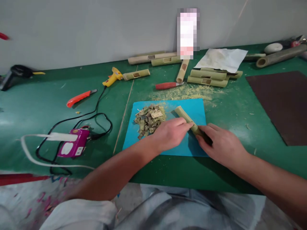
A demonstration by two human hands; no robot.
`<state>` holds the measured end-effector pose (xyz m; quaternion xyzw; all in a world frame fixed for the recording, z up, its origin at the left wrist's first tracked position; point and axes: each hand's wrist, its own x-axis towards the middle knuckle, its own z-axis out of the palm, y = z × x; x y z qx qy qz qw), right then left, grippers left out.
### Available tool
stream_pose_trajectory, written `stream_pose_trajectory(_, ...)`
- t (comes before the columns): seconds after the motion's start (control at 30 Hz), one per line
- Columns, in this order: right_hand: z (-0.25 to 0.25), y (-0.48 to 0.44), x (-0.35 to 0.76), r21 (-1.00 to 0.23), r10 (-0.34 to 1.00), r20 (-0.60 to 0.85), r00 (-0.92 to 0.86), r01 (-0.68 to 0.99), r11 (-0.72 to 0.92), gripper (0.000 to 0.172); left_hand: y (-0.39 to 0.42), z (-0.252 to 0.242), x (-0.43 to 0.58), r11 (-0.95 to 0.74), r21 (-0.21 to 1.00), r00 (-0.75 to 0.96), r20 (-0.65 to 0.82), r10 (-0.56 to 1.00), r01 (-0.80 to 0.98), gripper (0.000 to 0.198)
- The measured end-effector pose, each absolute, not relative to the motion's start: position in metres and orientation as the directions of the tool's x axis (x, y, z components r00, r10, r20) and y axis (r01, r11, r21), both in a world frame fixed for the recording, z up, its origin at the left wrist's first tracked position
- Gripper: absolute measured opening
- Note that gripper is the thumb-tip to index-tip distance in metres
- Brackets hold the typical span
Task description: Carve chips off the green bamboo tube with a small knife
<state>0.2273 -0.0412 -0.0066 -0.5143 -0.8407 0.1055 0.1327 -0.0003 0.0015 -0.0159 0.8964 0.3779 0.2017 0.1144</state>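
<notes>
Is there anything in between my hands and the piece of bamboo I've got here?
Nothing visible: your right hand grips the near end of the bamboo piece directly, and your left fingertips meet it partway along. The pile of chips lies left of it, apart from it.

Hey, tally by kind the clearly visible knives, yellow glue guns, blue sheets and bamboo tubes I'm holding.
Knives: 2, red-handled knife and orange cutter
Yellow glue gun: 1
Blue sheet: 1
Held bamboo tube: 1
Total: 5

Dim, slightly blurred, with shadow under the right hand [222, 144] and blocky pixelation over a bright upright panel [188, 33].
</notes>
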Motion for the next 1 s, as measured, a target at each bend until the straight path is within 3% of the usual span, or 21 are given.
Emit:
stream_pose_trajectory(0.13, -0.0057, -0.0409, 0.2263, -0.317, 0.908, 0.102, -0.406, 0.852, 0.417, 0.024, 0.0039, -0.0163, -0.0021, -0.627, 0.320, 0.529, 0.344, 0.776, 0.711, 0.035)
stream_pose_trajectory(0.3, -0.0064, -0.0411, 0.2262, -0.320, 0.902, 0.085, -0.424, 0.846, 0.427, 0.024, 0.0012, -0.0173, 0.0002, -0.699, 0.316, 0.645, 0.270, 0.715, 0.642, 0.038)
stream_pose_trajectory(0.43, -0.0078, -0.0419, 0.2266, -0.321, 0.905, 0.090, -0.416, 0.848, 0.422, 0.025, 0.0041, -0.0187, -0.0006, -0.614, 0.264, 0.529, 0.331, 0.782, 0.744, 0.040)
stream_pose_trajectory(0.57, -0.0079, -0.0421, 0.2264, -0.310, 0.899, 0.084, -0.429, 0.846, 0.433, 0.025, 0.0052, -0.0198, -0.0004, -0.704, 0.271, 0.646, 0.279, 0.710, 0.657, 0.039)
stream_pose_trajectory(0.7, -0.0063, -0.0418, 0.2261, -0.300, 0.907, 0.072, -0.416, 0.858, 0.417, 0.024, 0.0062, -0.0194, 0.0000, -0.623, 0.261, 0.536, 0.337, 0.774, 0.737, 0.041)
stream_pose_trajectory(0.83, -0.0055, -0.0416, 0.2260, -0.305, 0.900, 0.046, -0.434, 0.852, 0.426, 0.024, 0.0026, -0.0190, 0.0016, -0.688, 0.268, 0.629, 0.279, 0.726, 0.675, 0.038)
stream_pose_trajectory(1.0, -0.0056, -0.0422, 0.2261, -0.277, 0.904, 0.044, -0.425, 0.864, 0.420, 0.024, 0.0024, -0.0175, 0.0019, -0.632, 0.230, 0.541, 0.353, 0.763, 0.740, 0.042)
